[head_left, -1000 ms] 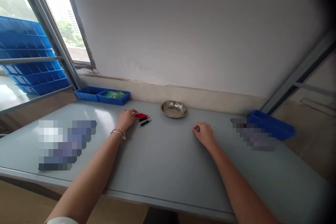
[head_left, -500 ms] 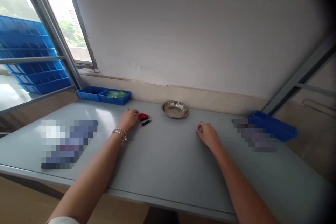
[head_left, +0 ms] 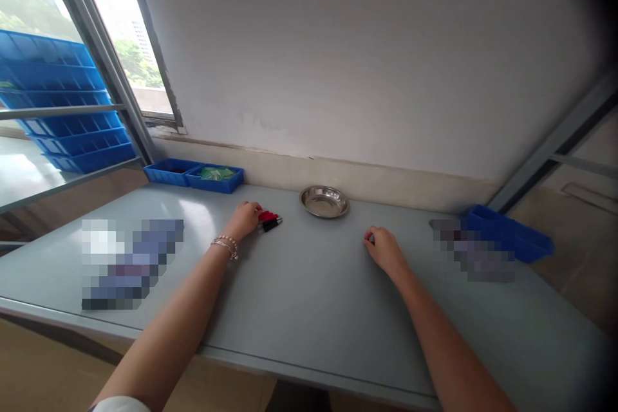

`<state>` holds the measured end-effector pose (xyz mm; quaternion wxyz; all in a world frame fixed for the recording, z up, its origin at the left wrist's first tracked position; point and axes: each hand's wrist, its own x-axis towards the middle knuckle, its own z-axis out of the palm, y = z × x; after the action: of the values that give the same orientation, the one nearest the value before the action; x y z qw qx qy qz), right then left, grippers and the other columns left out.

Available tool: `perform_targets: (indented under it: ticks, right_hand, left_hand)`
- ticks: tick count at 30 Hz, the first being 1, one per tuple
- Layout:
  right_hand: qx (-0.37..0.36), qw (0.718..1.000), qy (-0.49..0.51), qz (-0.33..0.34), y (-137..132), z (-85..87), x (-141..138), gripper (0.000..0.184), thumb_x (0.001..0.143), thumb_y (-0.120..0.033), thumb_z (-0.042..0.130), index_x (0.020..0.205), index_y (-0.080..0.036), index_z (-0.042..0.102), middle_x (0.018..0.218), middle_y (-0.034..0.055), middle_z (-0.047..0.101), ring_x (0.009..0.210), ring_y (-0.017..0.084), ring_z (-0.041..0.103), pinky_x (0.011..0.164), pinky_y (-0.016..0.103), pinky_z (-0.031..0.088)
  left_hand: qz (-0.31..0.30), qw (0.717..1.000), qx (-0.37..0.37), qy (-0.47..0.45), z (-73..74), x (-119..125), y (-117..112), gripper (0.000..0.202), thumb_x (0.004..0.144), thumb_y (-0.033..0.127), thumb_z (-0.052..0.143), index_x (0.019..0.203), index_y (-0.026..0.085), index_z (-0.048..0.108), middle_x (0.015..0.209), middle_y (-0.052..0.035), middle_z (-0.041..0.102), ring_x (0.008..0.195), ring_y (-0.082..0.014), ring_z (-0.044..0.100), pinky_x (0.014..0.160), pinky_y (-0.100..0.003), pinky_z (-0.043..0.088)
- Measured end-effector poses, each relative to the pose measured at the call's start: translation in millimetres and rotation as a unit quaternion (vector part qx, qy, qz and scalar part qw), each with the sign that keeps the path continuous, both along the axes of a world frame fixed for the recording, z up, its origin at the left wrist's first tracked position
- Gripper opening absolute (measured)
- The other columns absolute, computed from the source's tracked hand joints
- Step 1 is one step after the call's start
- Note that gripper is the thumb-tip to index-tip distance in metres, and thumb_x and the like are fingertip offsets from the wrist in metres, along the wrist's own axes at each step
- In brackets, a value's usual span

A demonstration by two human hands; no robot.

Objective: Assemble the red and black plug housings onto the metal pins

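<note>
- Black pens [head_left: 271, 224] that lay apart a second ago now lie close against the red pens [head_left: 269, 215]; the left hand [head_left: 245, 219] has moved slightly right with them.
- Nearest is the front edge of the grey surface [head_left: 299, 309], with both forearms reaching over it.
- At left on the surface lies a pixelated item [head_left: 138, 261], its details hidden.
- Right hand [head_left: 383, 248]: near the middle of the surface, fingers curled, thumb close to forefinger; I cannot tell whether anything is pinched between them.
- Left hand: bent fingers at the left end of the pens, bracelets [head_left: 225, 246] at the wrist; whether it grips a pen cannot be told.
- Pens: bunched just right of the left hand, silver tips to the right.
- At right, another pixelated item [head_left: 480, 257] lies beside a blue bin [head_left: 533, 248].
- Farther, a steel bowl [head_left: 324, 208] sits between the hands, near the wall [head_left: 338, 64].
- Far left, two bins [head_left: 217, 185] stand side by side, the right one holding green packets [head_left: 215, 173].
- Beyond them, stacked bins [head_left: 91, 158] stand by the window [head_left: 140, 58].
</note>
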<state>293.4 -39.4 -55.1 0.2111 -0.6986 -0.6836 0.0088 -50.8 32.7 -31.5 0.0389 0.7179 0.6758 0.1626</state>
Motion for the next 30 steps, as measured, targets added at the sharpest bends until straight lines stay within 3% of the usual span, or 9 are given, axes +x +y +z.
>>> perform_targets:
  ticks: [5, 10, 17, 22, 26, 28, 30]
  right_hand:
    - [-0.011, 1.0, -0.001, 0.001, 0, 0.6, 0, 0.007, 0.074, -0.013, 0.055, 0.072, -0.016, 0.061, 0.069, 0.0063, 0.059, 0.068, 0.017, 0.057, 0.067, 0.027, 0.041]
    - [-0.008, 1.0, -0.003, -0.007, -1, 0.9, -2, 0.009, 0.075, -0.011, 0.053, 0.075, -0.015, 0.061, 0.071, 0.0063, 0.059, 0.069, 0.017, 0.056, 0.068, 0.026, 0.041]
    - [0.015, 1.0, 0.019, -0.017, -1, -4.2, 1, 0.007, 0.074, -0.013, 0.055, 0.077, -0.015, 0.061, 0.077, 0.007, 0.057, 0.068, 0.016, 0.054, 0.066, 0.026, 0.04]
    - [0.108, 0.992, 0.059, -0.002, -5, 8.7, -3, 0.011, 0.079, -0.024, 0.05, 0.079, -0.017, 0.059, 0.076, 0.0057, 0.054, 0.067, 0.017, 0.051, 0.063, 0.028, 0.039]
    - [0.175, 0.971, 0.142, 0.077, -14, 23.8, -23, 0.021, 0.085, -0.032, 0.042, 0.078, -0.018, 0.056, 0.076, 0.0046, 0.054, 0.067, 0.016, 0.05, 0.067, 0.028, 0.039]
    - [0.159, 0.964, 0.186, 0.106, -19, 26.8, -37, 0.023, 0.085, -0.038, 0.043, 0.079, -0.019, 0.055, 0.071, 0.0024, 0.052, 0.066, 0.015, 0.049, 0.066, 0.027, 0.039]
    - [0.098, 0.959, 0.237, 0.123, -23, 26.9, -50, 0.027, 0.085, -0.044, 0.042, 0.082, -0.02, 0.054, 0.064, -0.0006, 0.051, 0.06, 0.014, 0.048, 0.061, 0.025, 0.037]
  left_hand:
    - [-0.01, 1.0, 0.016, 0.004, 9.7, 5, -6, 0.031, 0.083, 0.029, 0.04, 0.1, 0.016, 0.062, 0.1, -0.0113, 0.058, 0.094, -0.0223, 0.056, 0.082, -0.03, 0.043]
    - [-0.098, 0.994, -0.02, 0.033, 27.3, 18, -17, 0.027, 0.08, 0.037, 0.045, 0.087, 0.019, 0.064, 0.087, -0.0072, 0.064, 0.085, -0.0204, 0.058, 0.074, -0.028, 0.043]
    - [-0.053, 0.983, -0.102, 0.14, 40.5, 27, -30, 0.025, 0.072, 0.039, 0.054, 0.089, 0.023, 0.063, 0.095, -0.0101, 0.063, 0.085, -0.0251, 0.059, 0.061, -0.029, 0.041]
    - [-0.061, 0.975, -0.109, 0.182, 43.8, 34, -38, 0.021, 0.072, 0.03, 0.051, 0.087, 0.02, 0.063, 0.094, -0.0122, 0.064, 0.082, -0.0253, 0.06, 0.06, -0.03, 0.042]
    - [-0.084, 0.976, -0.078, 0.183, 41.6, 49, -44, 0.019, 0.075, 0.026, 0.047, 0.082, 0.018, 0.063, 0.089, -0.0124, 0.065, 0.082, -0.0256, 0.061, 0.061, -0.03, 0.042]
    - [-0.131, 0.978, -0.034, 0.156, 38.9, 60, -48, 0.02, 0.078, 0.028, 0.044, 0.081, 0.017, 0.061, 0.085, -0.0105, 0.065, 0.08, -0.0239, 0.061, 0.062, -0.03, 0.042]
    - [-0.203, 0.972, 0.018, 0.116, 35.7, 73, -56, 0.022, 0.081, 0.031, 0.042, 0.085, 0.017, 0.059, 0.086, -0.0085, 0.066, 0.079, -0.0209, 0.061, 0.065, -0.028, 0.042]
